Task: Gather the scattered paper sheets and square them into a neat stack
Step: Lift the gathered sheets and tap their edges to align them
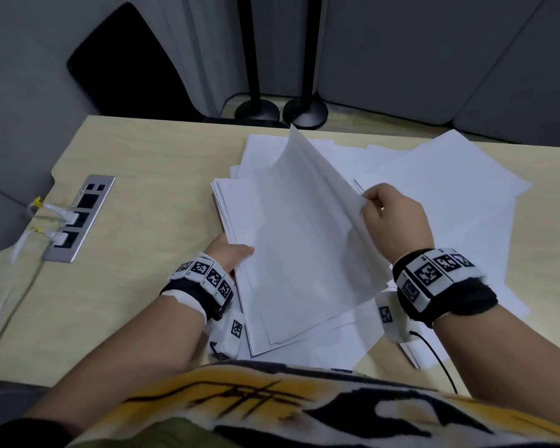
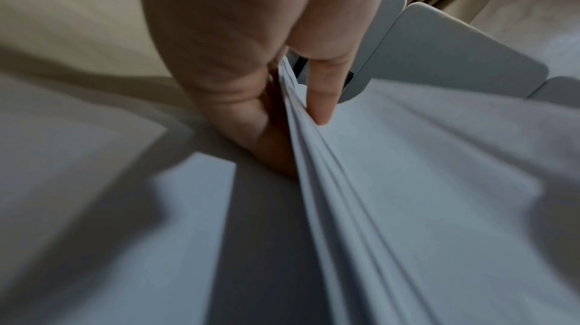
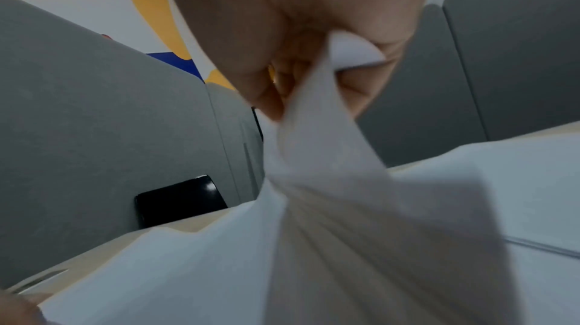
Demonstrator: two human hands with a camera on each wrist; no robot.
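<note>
A bundle of white paper sheets (image 1: 301, 240) is held above the wooden desk (image 1: 149, 176), its right side lifted. My left hand (image 1: 232, 253) grips the bundle's left edge, thumb on top and fingers hidden underneath. In the left wrist view the sheets (image 2: 345, 181) run between thumb and fingers (image 2: 320, 97). My right hand (image 1: 388, 215) pinches the raised right edge. The right wrist view shows the sheets (image 3: 313, 156) bunched in that pinch. More loose sheets (image 1: 450, 176) lie spread on the desk beneath and to the right.
A metal socket panel (image 1: 78, 218) with two white plugs sits in the desk at the left. Two black stand bases (image 1: 282, 108) stand beyond the far edge. Grey partition panels (image 1: 434, 59) surround the desk. A black cable (image 1: 434, 354) trails from my right wrist.
</note>
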